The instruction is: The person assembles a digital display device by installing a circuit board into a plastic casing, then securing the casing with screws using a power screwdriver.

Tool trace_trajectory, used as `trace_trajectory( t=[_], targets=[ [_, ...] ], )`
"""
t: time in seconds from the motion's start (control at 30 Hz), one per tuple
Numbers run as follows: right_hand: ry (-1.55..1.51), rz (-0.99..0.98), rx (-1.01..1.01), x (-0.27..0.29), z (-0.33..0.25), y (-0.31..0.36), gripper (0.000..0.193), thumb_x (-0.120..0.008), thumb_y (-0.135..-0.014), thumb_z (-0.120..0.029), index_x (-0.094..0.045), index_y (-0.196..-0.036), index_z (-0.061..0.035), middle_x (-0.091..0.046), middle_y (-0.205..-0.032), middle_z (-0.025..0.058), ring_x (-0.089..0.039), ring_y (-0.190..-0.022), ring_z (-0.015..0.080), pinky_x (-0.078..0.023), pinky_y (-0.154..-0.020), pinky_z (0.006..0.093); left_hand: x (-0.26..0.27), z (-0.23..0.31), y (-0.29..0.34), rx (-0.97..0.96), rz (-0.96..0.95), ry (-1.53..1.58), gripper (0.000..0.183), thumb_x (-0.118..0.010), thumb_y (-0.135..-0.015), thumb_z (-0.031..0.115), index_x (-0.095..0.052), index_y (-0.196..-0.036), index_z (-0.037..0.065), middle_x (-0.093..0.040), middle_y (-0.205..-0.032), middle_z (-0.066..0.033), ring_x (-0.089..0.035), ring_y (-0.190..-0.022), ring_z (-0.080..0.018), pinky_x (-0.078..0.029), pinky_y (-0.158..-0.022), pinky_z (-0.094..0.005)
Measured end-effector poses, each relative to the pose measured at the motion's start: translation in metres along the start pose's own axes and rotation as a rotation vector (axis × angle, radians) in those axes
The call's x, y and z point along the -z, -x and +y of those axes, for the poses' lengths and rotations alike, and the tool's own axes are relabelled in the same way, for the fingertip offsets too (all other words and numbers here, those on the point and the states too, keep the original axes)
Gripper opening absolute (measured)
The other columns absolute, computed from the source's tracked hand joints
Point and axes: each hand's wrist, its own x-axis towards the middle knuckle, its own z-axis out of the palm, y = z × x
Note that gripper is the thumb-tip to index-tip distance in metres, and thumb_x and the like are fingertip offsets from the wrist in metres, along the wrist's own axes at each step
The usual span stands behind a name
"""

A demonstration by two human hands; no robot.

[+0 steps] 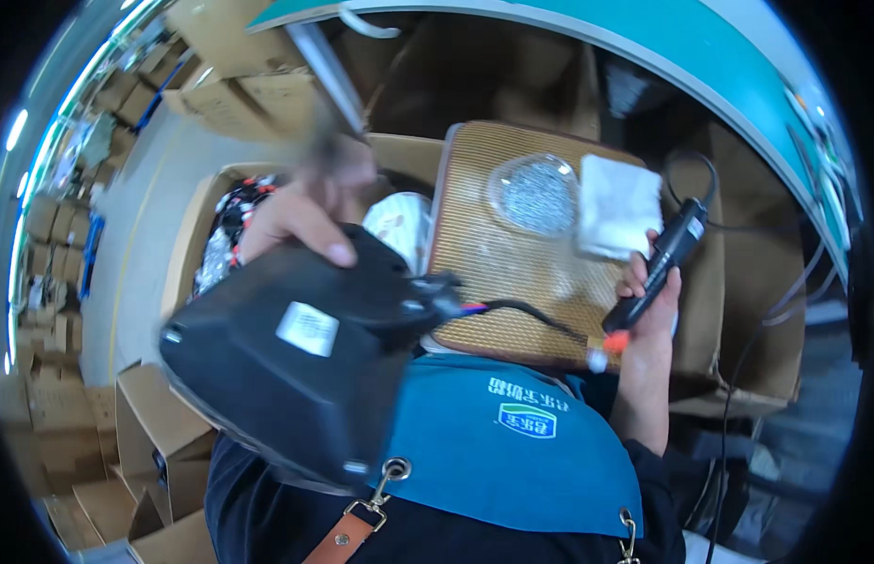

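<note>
A large black plastic housing (258, 395) with a white label (307, 329) is tilted up in front of my body. My left hand (301, 221) grips its far edge, thumb on top. A dark cable (531, 312) runs from its right end toward an orange-and-white connector (606, 352). My right hand (653, 291) is wrapped round a black electric screwdriver (667, 258), which lies slanted with a cord at its upper end. The connector is close below the screwdriver's lower end; whether they touch I cannot tell. Beyond my left thumb, a skin-coloured shape is smeared by motion.
A woven mat (475, 216) carries a clear dish of small silvery screws (538, 197) and a white cloth (620, 202). At left stands an open carton (197, 216) holding bagged black-and-red parts. Teal shelf edge (587, 28) arches above. More cartons (164, 404) stand lower left.
</note>
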Motion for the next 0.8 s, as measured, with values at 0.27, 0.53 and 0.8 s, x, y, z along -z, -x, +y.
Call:
trace_trajectory(
  t=[0.27, 0.53, 0.8],
  targets=[
    [0.043, 0.063, -0.186, -0.081, -0.008, 0.062, 0.072, -0.076, -0.071, -0.046, -0.05, -0.121, -0.0007, -0.062, -0.094, 0.0189, -0.056, -0.052, 0.0151, -0.047, -0.05, 0.0239, -0.131, -0.131, -0.049, -0.097, 0.172, -0.014, 0.049, -0.079, -0.072, 0.005, -0.061, -0.115, 0.02, -0.036, -0.116, -0.0064, -0.038, -0.111, -0.0211, -0.036, -0.095, -0.0332],
    [0.105, 0.036, -0.163, -0.1, -0.026, 0.079, 0.069, -0.073, -0.075, -0.034, -0.048, -0.124, 0.0065, -0.057, -0.086, 0.0126, -0.055, -0.055, 0.015, -0.047, -0.052, 0.0253, -0.15, -0.142, 0.002, 0.695, 0.085, 0.191, 0.06, -0.071, -0.078, 0.009, -0.049, -0.133, 0.008, -0.049, -0.126, -0.0147, -0.054, -0.116, -0.0267, -0.046, -0.095, -0.0347],
    [0.354, 0.096, -0.28, -0.085, -0.01, 0.061, 0.072, -0.071, -0.073, -0.04, -0.052, -0.122, 0.0094, -0.056, -0.08, 0.0081, -0.057, -0.058, 0.0129, -0.047, -0.056, 0.0228, -0.12, -0.093, 0.001, 0.692, 0.029, -0.451, 0.044, -0.058, -0.084, 0.017, -0.056, -0.125, 0.0, -0.063, -0.115, -0.0159, -0.061, -0.105, -0.0286, -0.045, -0.093, -0.0396]
  ],
)
